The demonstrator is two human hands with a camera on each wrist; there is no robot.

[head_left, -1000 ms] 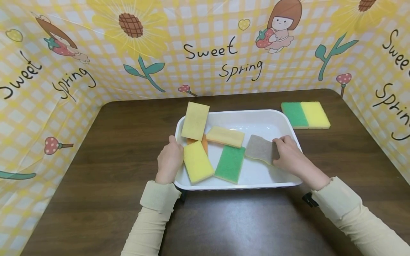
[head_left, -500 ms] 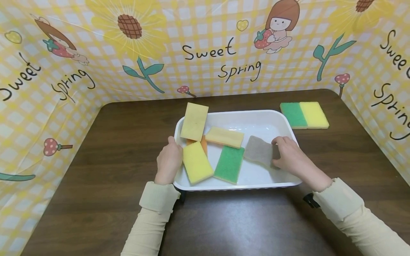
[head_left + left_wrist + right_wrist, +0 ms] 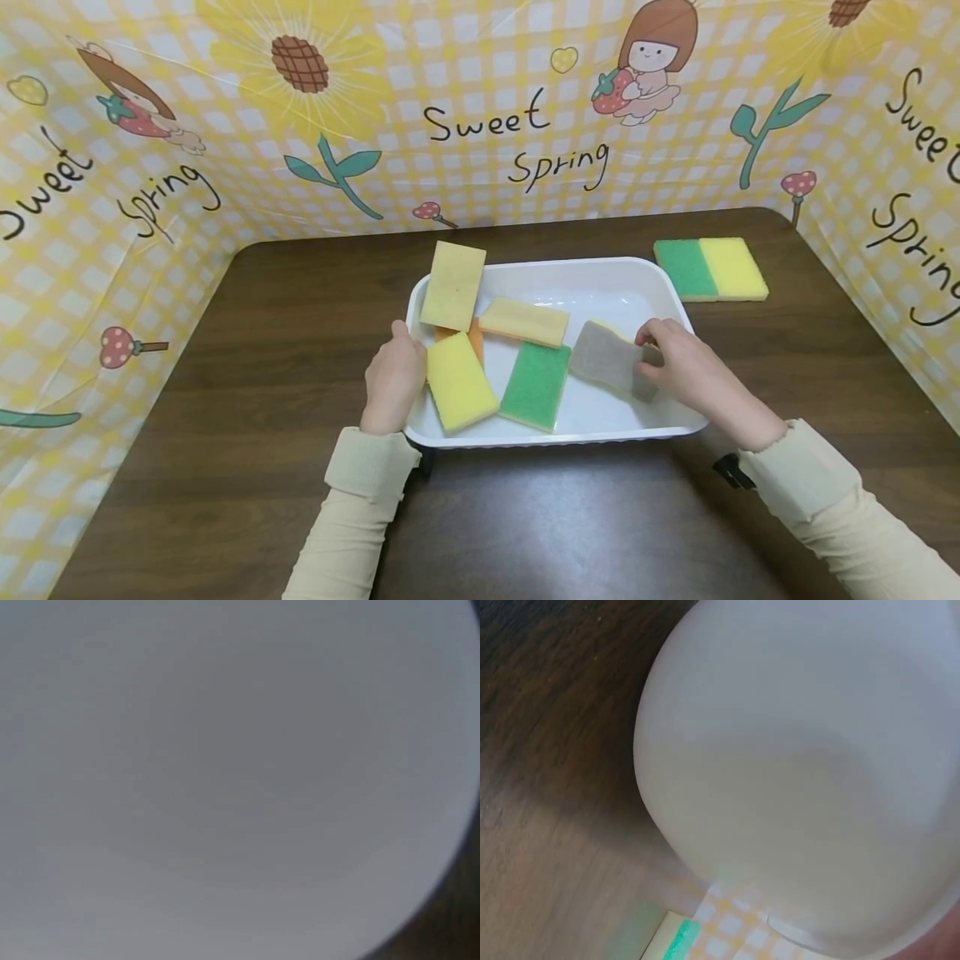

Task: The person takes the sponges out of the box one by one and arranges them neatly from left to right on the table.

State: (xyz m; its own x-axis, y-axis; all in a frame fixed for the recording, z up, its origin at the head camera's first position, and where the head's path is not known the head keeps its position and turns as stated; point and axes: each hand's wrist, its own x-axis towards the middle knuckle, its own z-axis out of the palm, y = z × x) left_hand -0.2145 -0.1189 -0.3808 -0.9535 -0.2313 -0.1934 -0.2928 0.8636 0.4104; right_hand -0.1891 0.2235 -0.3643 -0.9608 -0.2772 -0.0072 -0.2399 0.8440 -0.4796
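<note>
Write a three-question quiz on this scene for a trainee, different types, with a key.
1. Short answer: Which sponge is nearest the right hand?
2. True or false: The left hand is at the left end of the white tray.
3. Multiple choice: What colour shows between the pale yellow sponge over the tray's far left corner and the bright yellow sponge? A) pink B) orange C) blue

Key:
1. The gray sponge
2. True
3. B

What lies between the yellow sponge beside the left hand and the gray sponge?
In the head view, the green sponge lies between the yellow sponge and the gray sponge, inside the tray.
</note>
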